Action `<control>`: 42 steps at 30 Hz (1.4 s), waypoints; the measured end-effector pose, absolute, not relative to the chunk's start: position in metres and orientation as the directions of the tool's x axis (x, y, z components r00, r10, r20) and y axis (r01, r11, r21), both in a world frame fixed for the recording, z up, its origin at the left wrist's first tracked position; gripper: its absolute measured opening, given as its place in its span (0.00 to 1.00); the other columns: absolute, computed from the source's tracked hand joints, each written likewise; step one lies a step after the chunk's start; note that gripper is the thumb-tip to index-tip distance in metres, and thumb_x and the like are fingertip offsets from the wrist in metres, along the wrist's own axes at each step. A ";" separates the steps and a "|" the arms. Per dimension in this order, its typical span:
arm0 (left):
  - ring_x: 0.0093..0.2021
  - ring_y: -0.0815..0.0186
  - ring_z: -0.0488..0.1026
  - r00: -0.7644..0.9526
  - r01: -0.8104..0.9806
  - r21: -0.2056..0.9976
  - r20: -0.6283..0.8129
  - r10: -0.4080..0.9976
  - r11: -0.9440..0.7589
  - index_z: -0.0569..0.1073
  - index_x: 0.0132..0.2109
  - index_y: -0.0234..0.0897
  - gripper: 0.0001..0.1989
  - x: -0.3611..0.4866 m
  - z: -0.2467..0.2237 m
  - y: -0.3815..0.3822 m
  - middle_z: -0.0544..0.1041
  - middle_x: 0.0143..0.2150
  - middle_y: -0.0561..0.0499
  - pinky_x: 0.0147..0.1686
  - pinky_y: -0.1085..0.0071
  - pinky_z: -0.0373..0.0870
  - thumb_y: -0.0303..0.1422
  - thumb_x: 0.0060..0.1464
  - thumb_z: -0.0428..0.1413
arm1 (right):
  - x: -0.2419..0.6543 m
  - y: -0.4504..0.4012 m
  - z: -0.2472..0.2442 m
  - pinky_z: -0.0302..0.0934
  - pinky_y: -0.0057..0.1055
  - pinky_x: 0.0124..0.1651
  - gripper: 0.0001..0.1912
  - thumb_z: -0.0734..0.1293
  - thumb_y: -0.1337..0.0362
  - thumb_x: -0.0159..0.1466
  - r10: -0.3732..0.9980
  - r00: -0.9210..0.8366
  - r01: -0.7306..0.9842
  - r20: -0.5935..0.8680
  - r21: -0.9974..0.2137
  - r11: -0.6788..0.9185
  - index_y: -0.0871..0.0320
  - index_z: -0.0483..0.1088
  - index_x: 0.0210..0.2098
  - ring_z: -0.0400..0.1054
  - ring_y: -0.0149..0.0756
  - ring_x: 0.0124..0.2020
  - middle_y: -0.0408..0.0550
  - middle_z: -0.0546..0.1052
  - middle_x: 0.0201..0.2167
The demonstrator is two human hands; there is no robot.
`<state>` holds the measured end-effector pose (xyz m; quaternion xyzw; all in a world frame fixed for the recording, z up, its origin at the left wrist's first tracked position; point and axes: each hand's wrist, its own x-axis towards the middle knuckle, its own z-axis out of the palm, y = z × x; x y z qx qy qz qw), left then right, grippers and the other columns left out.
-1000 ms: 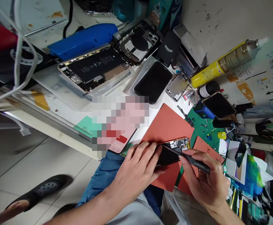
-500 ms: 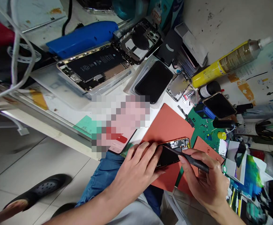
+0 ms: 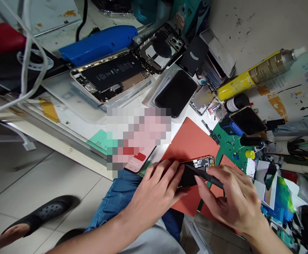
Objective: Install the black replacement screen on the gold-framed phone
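An opened phone [image 3: 189, 176] lies tilted over the red mat, its inner parts showing along the upper edge and its black lower part partly covered by fingers. My left hand [image 3: 159, 183] grips the phone's left end, fingers on top and thumb along the near side. In my right hand [image 3: 230, 197] is a slim black tool [image 3: 207, 175], pinched between thumb and fingers. Its narrow end points left over the phone, close to my left fingertips. Whether that end touches the phone I cannot tell.
The red mat [image 3: 182, 141] lies over a green mat [image 3: 229, 141]. To the left are a lit phone [image 3: 134, 164], partly pixelated, and a dark phone [image 3: 175, 93]. Opened phones [image 3: 111, 76] lie further back. A yellow spray can [image 3: 236, 84] lies at the right.
My right hand has turned and its thumb has shifted left along the black tool, now covering more of the handle. My left hand keeps its hold on the phone. The view has shifted slightly.
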<state>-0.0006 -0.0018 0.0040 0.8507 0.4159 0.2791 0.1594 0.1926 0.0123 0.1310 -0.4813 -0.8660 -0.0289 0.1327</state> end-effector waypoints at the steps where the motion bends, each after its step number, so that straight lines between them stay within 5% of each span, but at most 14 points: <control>1: 0.61 0.51 0.73 0.500 0.620 0.500 0.342 0.796 -0.604 0.79 0.65 0.33 0.29 -0.001 0.004 -0.002 0.82 0.63 0.43 0.59 0.54 0.67 0.49 0.66 0.65 | 0.192 0.014 0.132 0.74 0.34 0.35 0.01 0.68 0.72 0.75 0.827 -0.504 0.836 0.248 -0.101 0.539 0.61 0.71 0.45 0.79 0.36 0.30 0.48 0.82 0.32; 12: 0.60 0.50 0.73 0.506 0.626 0.493 0.332 0.796 -0.604 0.78 0.65 0.32 0.27 0.000 0.005 0.000 0.83 0.63 0.43 0.59 0.53 0.67 0.48 0.70 0.62 | 0.192 0.016 0.130 0.68 0.36 0.30 0.06 0.70 0.75 0.72 0.800 -0.530 0.813 0.282 -0.100 0.574 0.61 0.71 0.47 0.71 0.36 0.26 0.48 0.81 0.31; 42: 0.59 0.48 0.73 0.507 0.626 0.462 0.370 0.779 -0.628 0.79 0.65 0.33 0.26 -0.002 0.002 -0.001 0.82 0.64 0.41 0.58 0.51 0.68 0.45 0.69 0.63 | 0.189 0.019 0.126 0.69 0.33 0.31 0.06 0.71 0.72 0.73 0.849 -0.459 0.851 0.262 -0.146 0.505 0.58 0.70 0.45 0.72 0.32 0.25 0.42 0.79 0.28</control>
